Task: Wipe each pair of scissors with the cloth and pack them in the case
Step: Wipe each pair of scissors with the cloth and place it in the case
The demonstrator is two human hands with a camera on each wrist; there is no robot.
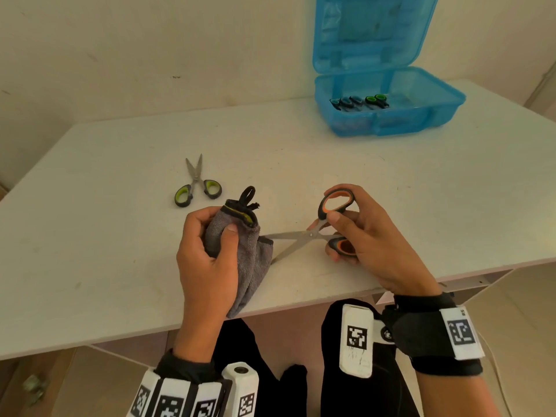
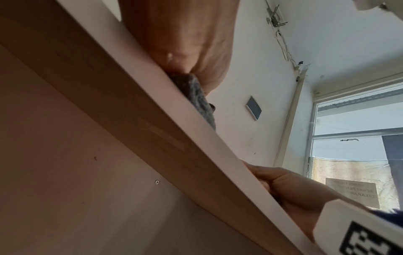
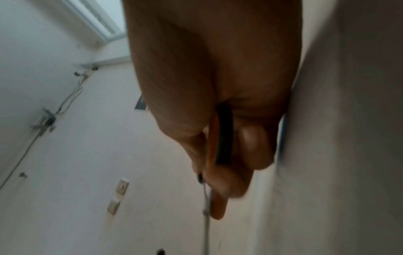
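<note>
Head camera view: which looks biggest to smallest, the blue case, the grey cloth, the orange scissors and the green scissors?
1. Blue case, largest though farthest away.
2. Grey cloth and orange scissors: alike, both partly hidden by hands, so unranked.
3. Green scissors, smallest, though farther from the camera.

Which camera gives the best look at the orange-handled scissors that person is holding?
The head view: the orange scissors show whole, blades spread, tips at the grey cloth, handles in the right hand. The right wrist view shows only a blurred handle edge and blade. The left wrist view shows none of them.
</note>
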